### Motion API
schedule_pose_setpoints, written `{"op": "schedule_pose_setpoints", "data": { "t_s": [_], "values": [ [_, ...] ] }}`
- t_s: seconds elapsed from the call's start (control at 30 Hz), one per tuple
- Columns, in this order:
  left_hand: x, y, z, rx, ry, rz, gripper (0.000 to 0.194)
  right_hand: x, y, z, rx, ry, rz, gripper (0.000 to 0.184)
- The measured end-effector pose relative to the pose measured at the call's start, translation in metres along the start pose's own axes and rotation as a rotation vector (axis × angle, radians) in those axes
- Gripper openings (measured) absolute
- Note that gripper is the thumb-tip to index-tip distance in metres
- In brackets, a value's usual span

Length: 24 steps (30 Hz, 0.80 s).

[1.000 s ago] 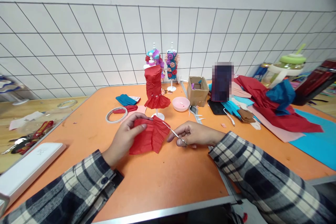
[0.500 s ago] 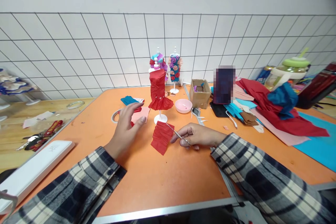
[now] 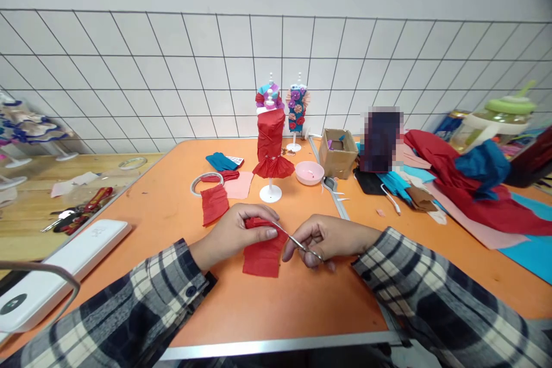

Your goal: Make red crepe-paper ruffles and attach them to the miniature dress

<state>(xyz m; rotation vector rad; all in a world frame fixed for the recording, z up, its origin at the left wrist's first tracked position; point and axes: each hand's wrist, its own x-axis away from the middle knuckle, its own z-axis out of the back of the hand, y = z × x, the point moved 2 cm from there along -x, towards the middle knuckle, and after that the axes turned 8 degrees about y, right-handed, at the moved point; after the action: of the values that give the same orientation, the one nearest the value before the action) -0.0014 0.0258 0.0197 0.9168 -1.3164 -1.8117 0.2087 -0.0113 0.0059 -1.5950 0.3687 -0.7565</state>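
My left hand (image 3: 237, 231) pinches the top of a red crepe paper piece (image 3: 261, 259), thumb in front, just above the orange table. In my right hand (image 3: 330, 238) are small silver scissors (image 3: 297, 243), their slim blades slanting up to the left and meeting the paper's upper edge. My right fingers cover most of the handles. Behind my hands, a mini dress form (image 3: 271, 135) wears a red paper dress with a gathered skirt. Another red paper piece (image 3: 214, 204) lies flat beyond my left wrist.
A tape roll (image 3: 206, 184) and pink paper (image 3: 239, 185) lie behind. Right of the form are a pink bowl (image 3: 309, 173), a cardboard box (image 3: 338, 155) and heaped coloured paper (image 3: 466, 184). A white power bank (image 3: 86, 264) sits by my left sleeve.
My left hand has moved right and down and taken hold of a red paper piece. The scissors have shifted slightly down and right. The view has turned a little left.
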Motion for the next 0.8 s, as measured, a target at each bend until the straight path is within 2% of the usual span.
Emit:
{"op": "schedule_pose_setpoints", "data": {
  "t_s": [0.13, 0.2, 0.27, 0.33, 0.4, 0.5, 0.7, 0.8],
  "values": [
    [0.0, -0.003, -0.001, 0.041, -0.112, -0.04, 0.028, 0.0, 0.001, -0.001, -0.03, -0.043, 0.023, 0.051],
    [0.001, -0.002, -0.003, 0.071, -0.181, -0.013, 0.032, 0.001, 0.0, -0.002, -0.043, -0.047, 0.043, 0.051],
    [0.002, -0.001, -0.004, 0.102, -0.171, 0.038, 0.044, 0.001, -0.001, -0.002, -0.048, -0.032, 0.047, 0.049],
    [0.003, -0.001, -0.004, 0.124, -0.102, 0.062, 0.051, 0.0, -0.001, -0.003, -0.049, -0.014, 0.035, 0.047],
    [0.003, -0.003, -0.004, 0.12, -0.052, 0.06, 0.04, 0.0, -0.002, -0.004, -0.053, -0.015, 0.03, 0.047],
    [0.002, -0.008, -0.004, 0.096, -0.049, 0.066, 0.028, -0.001, -0.003, -0.005, -0.073, -0.042, 0.052, 0.047],
    [0.0, -0.013, -0.006, 0.069, -0.229, 0.057, 0.028, 0.001, -0.001, -0.005, -0.125, -0.129, 0.067, 0.056],
    [0.0, -0.014, -0.007, 0.068, -0.241, 0.057, 0.028, 0.001, 0.001, -0.004, -0.13, -0.14, 0.069, 0.055]
  ]
}}
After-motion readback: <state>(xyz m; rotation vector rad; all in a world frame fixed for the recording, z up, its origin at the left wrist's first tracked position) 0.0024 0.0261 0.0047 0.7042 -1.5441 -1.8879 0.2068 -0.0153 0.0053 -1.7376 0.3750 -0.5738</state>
